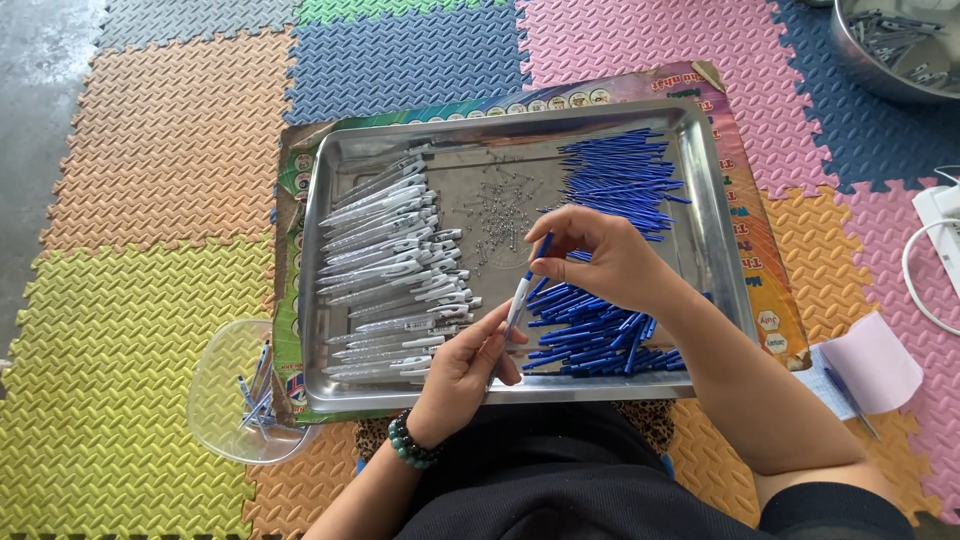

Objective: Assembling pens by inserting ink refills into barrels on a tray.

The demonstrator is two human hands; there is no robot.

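A steel tray [715,225] lies before me on flattened cardboard. Its left side holds several white pen barrels [385,270], its right side a heap of blue pen parts [610,185], and tiny metal springs [497,212] are scattered in the middle. My left hand [462,375], with a dark bead bracelet at the wrist, grips a white pen barrel [517,300] held upright over the tray. My right hand [600,260] pinches a blue pen part [543,246] at the top end of that barrel.
A clear plastic bowl [225,390] with a few assembled pens sits at the tray's lower left. A metal bowl [890,45] of grey parts stands at the top right. White cable [925,270] and pink paper [870,365] lie right. Coloured foam mats cover the floor.
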